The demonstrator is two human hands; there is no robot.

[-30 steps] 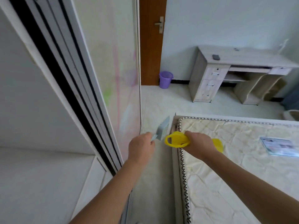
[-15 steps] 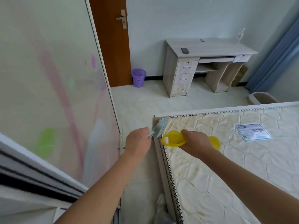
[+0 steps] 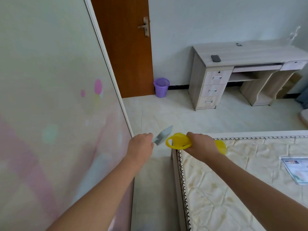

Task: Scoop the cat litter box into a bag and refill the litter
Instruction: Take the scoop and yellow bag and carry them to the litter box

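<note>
In the head view, the left hand [image 3: 141,145] sits at 6 o'clock, its grip curled round the handle of a grey scoop [image 3: 164,135], whose blade points up toward 1 o'clock. Just beside it, at 5 o'clock, the right hand [image 3: 201,145] has its grip closed on a yellow bag [image 3: 179,140]. One bag loop sticks out just beside the scoop, and more yellow shows behind the wrist. The right hand hangs over the corner of a bare mattress [image 3: 233,189] that fills 4 o'clock. A pastel panel [image 3: 50,80] covers 9 o'clock. A brown door [image 3: 121,55] stands at 11 o'clock with a purple bin [image 3: 161,88] beside it at 12, and a counter [image 3: 250,52] at 2 o'clock carries a dark flat object [image 3: 215,58].
</note>
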